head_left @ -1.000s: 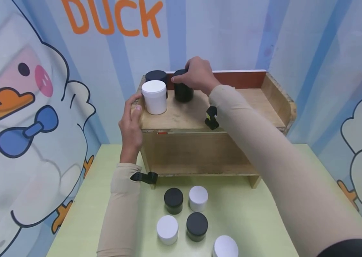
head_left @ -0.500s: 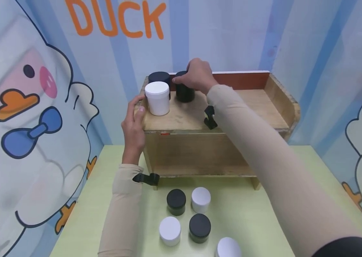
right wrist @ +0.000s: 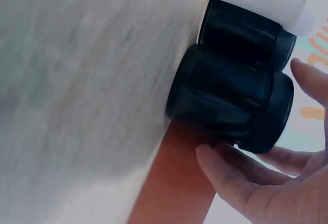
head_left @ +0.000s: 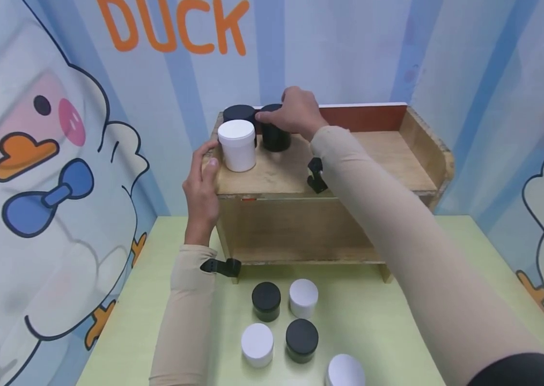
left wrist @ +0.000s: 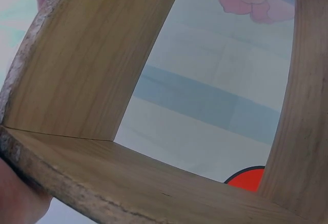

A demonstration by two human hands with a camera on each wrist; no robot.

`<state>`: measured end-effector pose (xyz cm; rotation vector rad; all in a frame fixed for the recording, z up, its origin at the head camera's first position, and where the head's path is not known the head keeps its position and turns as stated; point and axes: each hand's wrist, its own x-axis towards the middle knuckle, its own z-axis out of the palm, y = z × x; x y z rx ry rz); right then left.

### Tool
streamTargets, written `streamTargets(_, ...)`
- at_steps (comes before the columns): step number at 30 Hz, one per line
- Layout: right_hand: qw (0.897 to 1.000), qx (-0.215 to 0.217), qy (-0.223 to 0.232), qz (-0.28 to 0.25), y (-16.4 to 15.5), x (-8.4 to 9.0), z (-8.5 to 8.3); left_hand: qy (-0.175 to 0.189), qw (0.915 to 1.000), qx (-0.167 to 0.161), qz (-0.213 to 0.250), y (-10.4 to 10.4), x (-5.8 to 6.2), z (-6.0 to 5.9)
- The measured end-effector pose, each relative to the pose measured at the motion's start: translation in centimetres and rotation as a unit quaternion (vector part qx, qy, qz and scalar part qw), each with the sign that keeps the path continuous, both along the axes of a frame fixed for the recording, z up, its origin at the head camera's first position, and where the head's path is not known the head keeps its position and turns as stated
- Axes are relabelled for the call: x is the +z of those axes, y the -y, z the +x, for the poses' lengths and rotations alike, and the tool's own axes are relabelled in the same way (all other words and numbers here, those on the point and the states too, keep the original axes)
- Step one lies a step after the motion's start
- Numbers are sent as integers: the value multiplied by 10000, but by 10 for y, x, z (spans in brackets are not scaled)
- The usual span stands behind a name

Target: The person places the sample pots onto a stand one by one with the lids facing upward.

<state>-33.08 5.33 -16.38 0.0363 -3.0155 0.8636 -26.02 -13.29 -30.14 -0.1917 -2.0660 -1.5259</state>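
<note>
In the head view my right hand (head_left: 299, 113) is at a black jar (head_left: 276, 135) standing on the top of a wooden shelf (head_left: 291, 179). The right wrist view has the fingers (right wrist: 225, 175) spread loosely about this jar's lid end, the thumb apart from the lid. A second black jar (head_left: 239, 112) stands left of it, close alongside, with a white jar (head_left: 237, 147) in front hiding most of it. My left hand (head_left: 201, 195) holds the shelf's left side, thumb toward the front. Only bits of that hand show at the left wrist view's edge.
Several black and white jars stand on the pale green table (head_left: 122, 321) before the shelf, including a front white jar (head_left: 344, 371) cut by the frame. A raised side panel (head_left: 426, 142) bounds the shelf's right end; a reddish-brown strip (head_left: 364, 119) runs along its back.
The black jar at my right hand has shifted slightly left, nearer the other two, and the thumb stands a little farther out. My left hand stays on the shelf's side.
</note>
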Motion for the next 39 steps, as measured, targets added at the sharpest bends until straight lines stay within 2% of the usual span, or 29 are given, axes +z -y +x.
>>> streamTargets(6, 9999, -2, 42, 121, -9, 7, 3, 19, 10000, 42, 21, 0, 0, -1)
streamTargets(11, 9998, -66, -137, 136, -23, 15, 6, 14, 10000, 2, 59, -2, -2, -4)
streamTargets(18, 9989, -5, -456, 77, -50, 26, 23, 1, 10000, 15, 9, -3, -2, -7)
streamTargets(27, 9953, 404, -868, -149, -81, 31, 61, 25, 10000, 26, -1, -1, -3, -10)
streamTargets(32, 9886, 808, -1134, -567, -94, 24, 88, 73, 10000, 41, 52, 1, -5, -8)
streamTargets(39, 9734, 1391, -1605, -859, -100, 6, 126, 26, 10000, 29, 68, 6, -5, -9)
